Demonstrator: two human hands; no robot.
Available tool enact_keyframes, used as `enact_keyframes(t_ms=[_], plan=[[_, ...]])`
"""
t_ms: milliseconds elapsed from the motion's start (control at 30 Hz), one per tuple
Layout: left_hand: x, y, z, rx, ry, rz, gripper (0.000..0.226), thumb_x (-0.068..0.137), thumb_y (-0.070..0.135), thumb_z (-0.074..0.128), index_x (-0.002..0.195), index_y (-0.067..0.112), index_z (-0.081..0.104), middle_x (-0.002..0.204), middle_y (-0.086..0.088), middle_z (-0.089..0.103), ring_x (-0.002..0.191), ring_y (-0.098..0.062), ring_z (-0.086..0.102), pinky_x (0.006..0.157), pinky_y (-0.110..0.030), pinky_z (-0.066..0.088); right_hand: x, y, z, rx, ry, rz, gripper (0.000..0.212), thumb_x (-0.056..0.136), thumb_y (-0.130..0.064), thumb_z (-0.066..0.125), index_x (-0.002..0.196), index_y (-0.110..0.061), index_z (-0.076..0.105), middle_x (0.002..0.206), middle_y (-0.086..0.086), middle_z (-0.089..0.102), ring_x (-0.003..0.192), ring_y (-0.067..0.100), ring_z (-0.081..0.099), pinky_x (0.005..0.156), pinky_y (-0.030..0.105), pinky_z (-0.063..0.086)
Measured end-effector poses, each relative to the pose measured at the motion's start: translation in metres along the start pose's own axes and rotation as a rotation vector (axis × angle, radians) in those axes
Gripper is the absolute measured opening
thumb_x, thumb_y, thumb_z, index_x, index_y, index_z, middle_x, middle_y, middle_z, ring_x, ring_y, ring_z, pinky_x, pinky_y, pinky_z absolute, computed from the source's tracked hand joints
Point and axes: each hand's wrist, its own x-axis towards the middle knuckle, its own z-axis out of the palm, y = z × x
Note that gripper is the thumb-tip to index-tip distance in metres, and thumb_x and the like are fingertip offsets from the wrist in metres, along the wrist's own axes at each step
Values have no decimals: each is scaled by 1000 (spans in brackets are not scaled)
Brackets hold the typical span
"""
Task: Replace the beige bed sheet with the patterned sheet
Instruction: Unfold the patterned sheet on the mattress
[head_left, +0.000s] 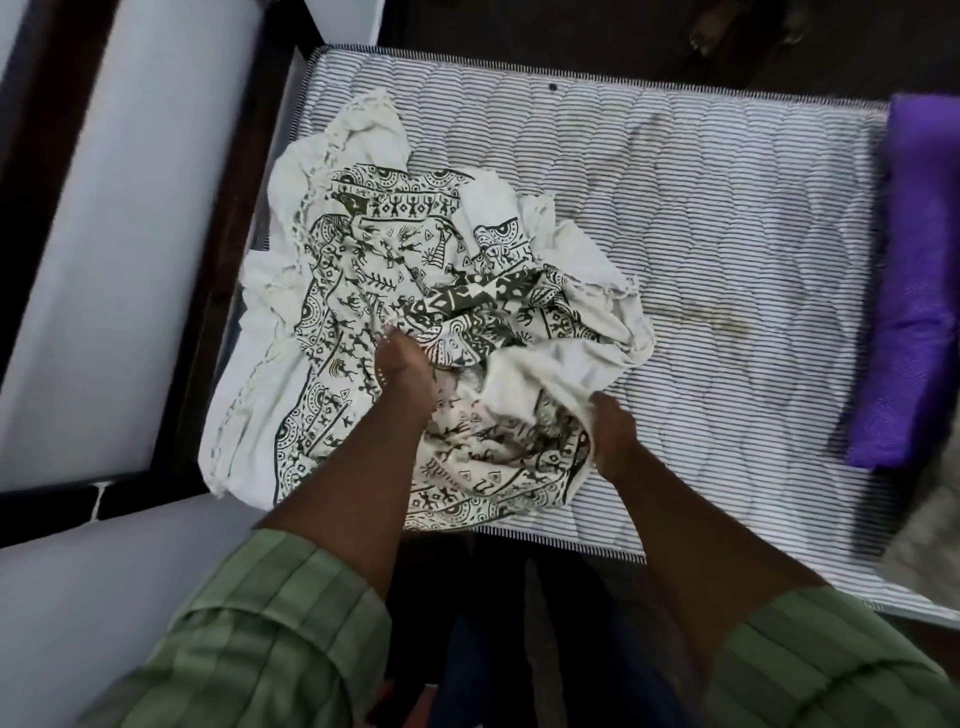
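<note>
The patterned sheet, cream with dark green folk figures, lies bunched in a heap on the left part of a bare striped mattress. My left hand reaches into the middle of the heap, fingers buried in the folds. My right hand grips a plain cream fold at the heap's near right side. Both arms wear green striped sleeves. No beige sheet can be seen on the mattress.
A purple folded cloth lies at the mattress's right end. A dark wooden bed frame borders the left side, with a white wall beyond. Dark floor lies past the far edge, and my legs stand at the near edge.
</note>
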Motion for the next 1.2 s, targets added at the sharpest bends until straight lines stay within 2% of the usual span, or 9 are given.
enact_keyframes(t_ms=[100,200,367,467,533,633,867,1033,1200], plan=[[-3,-20,13,2,-165,-30,53,99,38,50,141,6,53,131,-13,63,101,-30,65,74,-42,57,-1,12,-9,308,115,44,18,98,-23,58,91,-9,66,82,6,62,72,23,59,49,17,44],[-48,-40,18,110,-246,-34,60,87,45,71,131,7,56,109,-7,67,79,-18,61,55,-29,49,6,47,-11,288,-42,56,56,73,-39,78,111,2,71,108,21,70,103,38,67,84,40,55],[-95,-92,26,557,-418,53,124,58,79,77,147,3,38,142,-15,56,121,-35,60,99,-38,51,-65,40,11,-443,-353,-150,25,77,-19,84,62,-12,66,51,-9,58,48,1,52,53,24,39],[-97,-110,8,701,-240,211,62,79,36,77,131,7,59,126,-12,68,114,-31,66,90,-35,54,-103,48,22,-402,-445,-234,19,76,-11,83,66,-14,67,66,-3,60,62,6,52,62,25,39],[-90,-116,-8,490,-88,200,39,91,21,65,127,4,65,121,-17,70,113,-34,67,89,-37,56,-112,48,24,-141,-406,-119,16,80,-14,81,69,-16,69,73,4,65,68,11,57,63,27,40],[-83,-115,-30,84,-23,71,46,101,28,58,133,-5,57,129,-22,64,118,-39,63,97,-45,55,-111,38,25,159,-268,142,31,92,-37,64,73,-14,71,77,9,69,63,18,58,55,26,29],[-64,-119,-52,-159,-78,34,44,105,30,54,130,-5,55,128,-22,64,111,-35,65,93,-42,57,-99,23,73,131,-252,214,18,94,-19,69,86,-3,70,71,15,68,48,24,63,50,30,52],[-55,-116,-79,41,139,199,49,107,29,48,139,-8,51,138,-23,58,127,-38,57,94,-33,45,-85,26,98,-54,-262,232,16,100,-10,60,84,-6,58,63,12,58,32,18,56,34,18,40],[-38,-128,-107,442,125,359,51,108,33,45,137,-9,52,137,-29,57,128,-43,53,102,-38,38,-78,35,110,-199,-305,201,19,93,-3,61,79,-14,57,74,5,56,54,14,56,45,24,47]])
